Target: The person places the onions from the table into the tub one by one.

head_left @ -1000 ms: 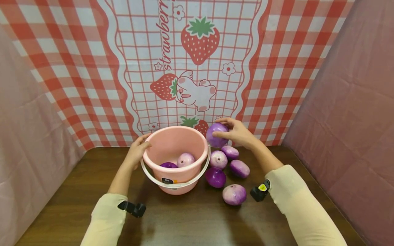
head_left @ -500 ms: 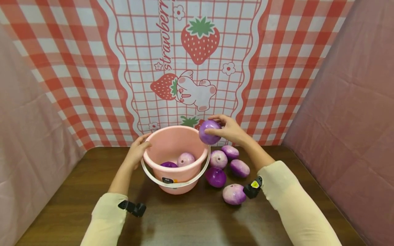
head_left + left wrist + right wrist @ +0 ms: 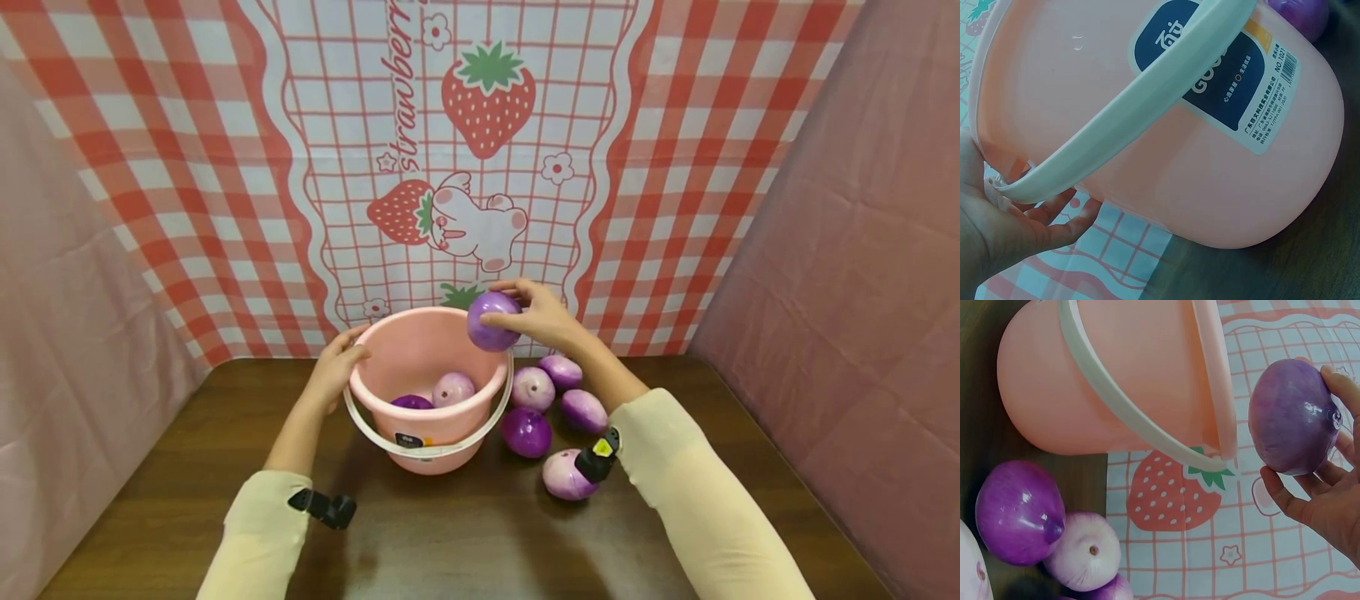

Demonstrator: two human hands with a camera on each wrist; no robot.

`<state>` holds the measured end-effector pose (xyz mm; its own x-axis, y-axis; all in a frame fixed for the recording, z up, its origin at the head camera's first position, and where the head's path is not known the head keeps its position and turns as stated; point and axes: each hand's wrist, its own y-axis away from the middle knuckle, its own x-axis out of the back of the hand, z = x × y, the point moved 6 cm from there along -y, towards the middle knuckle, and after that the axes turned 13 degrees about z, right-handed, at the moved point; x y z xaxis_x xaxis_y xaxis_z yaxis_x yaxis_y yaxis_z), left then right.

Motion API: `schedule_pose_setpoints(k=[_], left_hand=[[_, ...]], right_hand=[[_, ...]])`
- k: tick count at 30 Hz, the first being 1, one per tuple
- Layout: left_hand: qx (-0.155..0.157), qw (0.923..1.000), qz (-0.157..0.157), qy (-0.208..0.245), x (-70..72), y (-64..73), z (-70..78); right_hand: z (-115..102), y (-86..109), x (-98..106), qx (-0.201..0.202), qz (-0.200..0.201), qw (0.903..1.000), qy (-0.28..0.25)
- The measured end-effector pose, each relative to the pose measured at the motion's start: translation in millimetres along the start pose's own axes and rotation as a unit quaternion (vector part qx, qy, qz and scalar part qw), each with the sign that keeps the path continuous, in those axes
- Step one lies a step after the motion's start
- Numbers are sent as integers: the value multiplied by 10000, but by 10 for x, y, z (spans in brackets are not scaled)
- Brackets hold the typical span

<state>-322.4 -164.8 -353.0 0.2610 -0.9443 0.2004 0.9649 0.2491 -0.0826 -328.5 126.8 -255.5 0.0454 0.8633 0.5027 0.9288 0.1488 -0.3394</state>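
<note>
At far left, the left hand (image 3: 333, 371) grips the rim of the pink bucket (image 3: 459, 423), its thumb over the edge and its fingers beneath the rim outside. The bucket stands on the brown counter (image 3: 450, 550), its white handle (image 3: 427, 454) lowered across the front. Inside lie a dark onion (image 3: 411, 402) at left and a pale onion (image 3: 453, 389) at right. Above the right side of the rim, the violet onion (image 3: 491, 323) is suspended, clear of the bucket. The right hand (image 3: 546, 319) holds it between thumb and fingers, spread to the onion's width. To the right of the bucket, five loose onions (image 3: 527, 432) lie grouped on the counter; the right wrist camera (image 3: 594, 464) partly covers the nearest one.
</note>
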Motion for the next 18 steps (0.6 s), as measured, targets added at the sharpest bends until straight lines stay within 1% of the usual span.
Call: schedule_pose_setpoints(k=[7,11,18], left_hand=[[13,10000,-47,23,2,-1,-13],[-30,10000,-34,-12,5,-5,-10],[-38,9999,-61,70,0,-11,-11]], right_hand=[[-5,-28,-92,-33,-45,9999,-95],[-28,-39,-139,-32,-69,9999,-100],[-58,-60,-225,-103,-107,9999,-72]])
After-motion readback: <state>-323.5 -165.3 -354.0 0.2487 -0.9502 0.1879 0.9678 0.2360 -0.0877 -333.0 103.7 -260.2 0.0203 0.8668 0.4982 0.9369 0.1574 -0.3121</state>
